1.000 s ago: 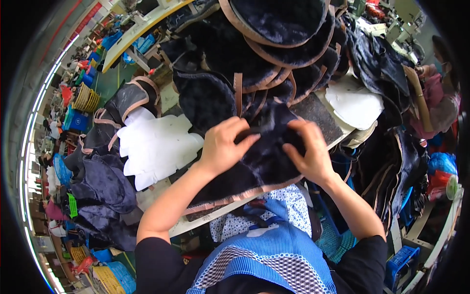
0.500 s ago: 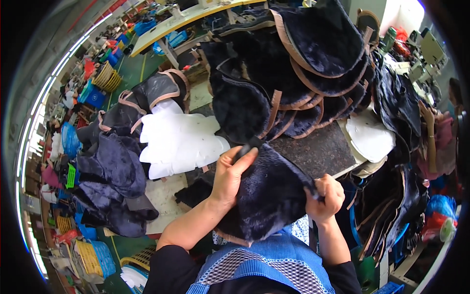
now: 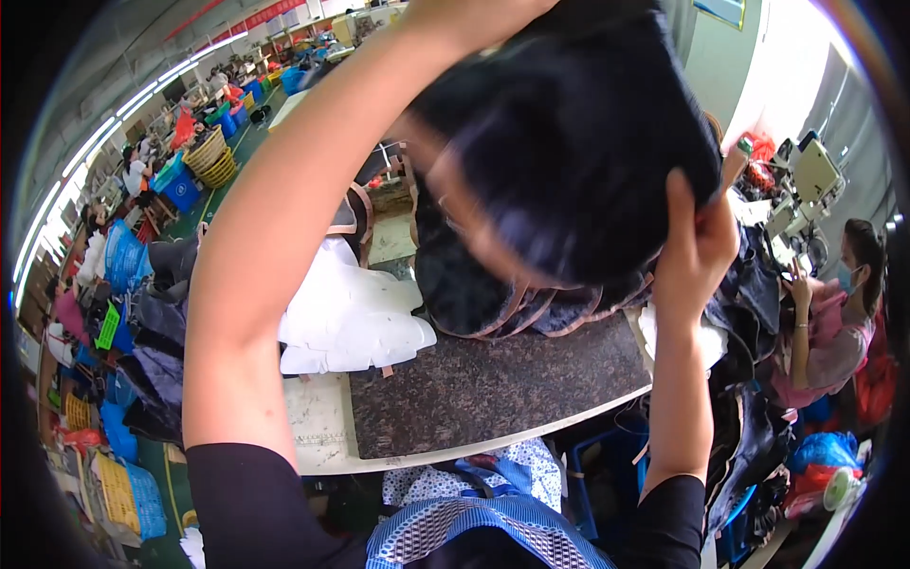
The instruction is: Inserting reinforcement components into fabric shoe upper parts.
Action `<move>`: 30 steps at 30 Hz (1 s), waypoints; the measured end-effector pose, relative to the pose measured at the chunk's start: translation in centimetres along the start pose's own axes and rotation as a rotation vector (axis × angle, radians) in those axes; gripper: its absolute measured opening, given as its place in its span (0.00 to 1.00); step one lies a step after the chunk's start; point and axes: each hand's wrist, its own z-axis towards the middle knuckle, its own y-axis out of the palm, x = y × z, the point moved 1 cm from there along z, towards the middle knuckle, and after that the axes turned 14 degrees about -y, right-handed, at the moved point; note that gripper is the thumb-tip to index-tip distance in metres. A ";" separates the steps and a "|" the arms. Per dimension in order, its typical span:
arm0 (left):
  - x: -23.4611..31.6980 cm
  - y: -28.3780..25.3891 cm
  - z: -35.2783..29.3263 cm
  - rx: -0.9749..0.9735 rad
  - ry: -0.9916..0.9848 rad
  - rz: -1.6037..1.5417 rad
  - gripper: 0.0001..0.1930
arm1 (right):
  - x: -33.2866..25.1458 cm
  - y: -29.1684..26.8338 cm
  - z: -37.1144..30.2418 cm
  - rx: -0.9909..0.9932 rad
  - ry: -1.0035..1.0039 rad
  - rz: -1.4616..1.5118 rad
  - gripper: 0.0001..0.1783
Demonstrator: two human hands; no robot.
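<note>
I hold a dark blue-black fuzzy fabric piece (image 3: 578, 142) lifted high in front of me, blurred by motion. My right hand (image 3: 697, 242) grips its lower right edge. My left hand (image 3: 474, 14) grips its top at the upper edge of the picture, mostly cut off, with the forearm crossing the picture. Below the piece, a stack of similar dark pieces with tan trim (image 3: 493, 294) lies on the table (image 3: 493, 389).
White foam-like cutouts (image 3: 351, 313) lie left of the stack. More dark pieces hang at the table's left (image 3: 156, 332) and right (image 3: 749, 294). A person sits at the right (image 3: 834, 322) near a sewing machine (image 3: 806, 180). Blue crates and baskets (image 3: 204, 161) stand far left.
Both hands have lifted the dark piece from the table surface up high in front of the camera; the left arm now crosses the picture.
</note>
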 end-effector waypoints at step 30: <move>-34.7 -7.0 -30.9 0.090 -1.058 0.432 0.17 | 2.9 -9.4 -15.1 -0.525 0.564 -0.045 0.09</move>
